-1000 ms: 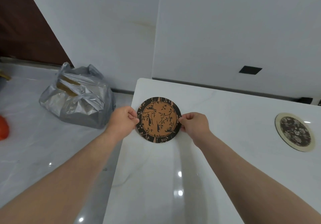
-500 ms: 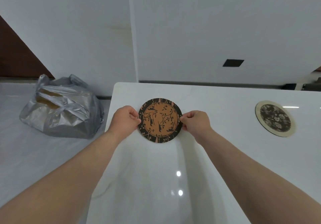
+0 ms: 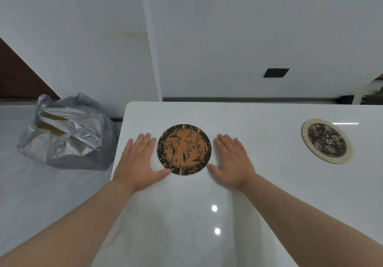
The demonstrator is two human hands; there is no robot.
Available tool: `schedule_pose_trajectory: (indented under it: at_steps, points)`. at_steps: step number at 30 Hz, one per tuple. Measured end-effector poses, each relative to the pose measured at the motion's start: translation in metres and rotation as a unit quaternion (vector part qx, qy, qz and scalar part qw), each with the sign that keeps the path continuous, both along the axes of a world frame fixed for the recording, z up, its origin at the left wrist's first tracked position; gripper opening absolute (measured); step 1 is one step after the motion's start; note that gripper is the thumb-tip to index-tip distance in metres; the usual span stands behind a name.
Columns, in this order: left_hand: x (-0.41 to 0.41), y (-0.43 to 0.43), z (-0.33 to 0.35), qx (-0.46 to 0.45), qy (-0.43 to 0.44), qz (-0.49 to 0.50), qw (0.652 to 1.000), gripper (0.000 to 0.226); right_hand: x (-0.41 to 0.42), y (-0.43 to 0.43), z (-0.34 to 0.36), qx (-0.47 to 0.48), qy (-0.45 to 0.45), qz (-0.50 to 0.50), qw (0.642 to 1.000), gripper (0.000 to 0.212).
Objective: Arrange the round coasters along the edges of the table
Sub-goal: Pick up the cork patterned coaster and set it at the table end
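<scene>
The orange-and-black coaster (image 3: pixel 183 149) is laid flat on the table (image 3: pixel 186 215) near its far-left corner, set in from both edges. The left hand (image 3: pixel 138 161) and right hand (image 3: pixel 232 161) are spread flat just beside it, 1 on each side, fingers straight, nothing gripped, probably to check its alignment. A 2nd, floral coaster (image 3: pixel 326 140) lies near the far edge, well apart.
</scene>
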State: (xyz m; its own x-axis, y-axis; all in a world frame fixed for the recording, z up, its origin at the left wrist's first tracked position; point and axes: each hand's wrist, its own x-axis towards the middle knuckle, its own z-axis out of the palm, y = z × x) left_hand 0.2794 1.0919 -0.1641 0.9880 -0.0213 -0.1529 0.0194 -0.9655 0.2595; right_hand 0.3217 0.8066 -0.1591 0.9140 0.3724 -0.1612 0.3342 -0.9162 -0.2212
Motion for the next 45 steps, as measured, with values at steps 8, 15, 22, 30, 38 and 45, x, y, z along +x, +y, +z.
schedule_pose_trajectory:
  at_steps: [8, 15, 22, 30, 38, 45]
  points:
    - [0.003, -0.001, -0.004, 0.018, -0.031, -0.007, 0.999, 0.100, 0.001, 0.002, -0.002, 0.001, -0.037, -0.012, 0.999, 0.089]
    - [0.004, -0.001, -0.005, 0.023, -0.039, -0.003, 0.999, 0.095, 0.004, 0.006, -0.003, 0.011, -0.042, -0.030, 0.999, 0.082]
    - [0.005, 0.000, -0.006, 0.021, -0.031, 0.004, 0.999, 0.091, 0.003, 0.004, -0.006, 0.015, -0.046, -0.030, 0.998, 0.073]
    - [0.005, 0.002, -0.009, 0.014, -0.024, 0.005, 1.000, 0.087, 0.003, 0.003, -0.007, 0.035, -0.053, -0.036, 0.997, 0.059]
    - [0.010, -0.004, -0.004, -0.012, -0.038, 0.034, 0.999, 0.094, 0.004, 0.003, -0.007, 0.041, -0.044, -0.044, 0.997, 0.065]
    - [0.013, -0.017, -0.004, -0.009, -0.052, 0.061, 0.997, 0.088, 0.005, 0.003, -0.006, 0.030, -0.043, -0.040, 0.998, 0.068]
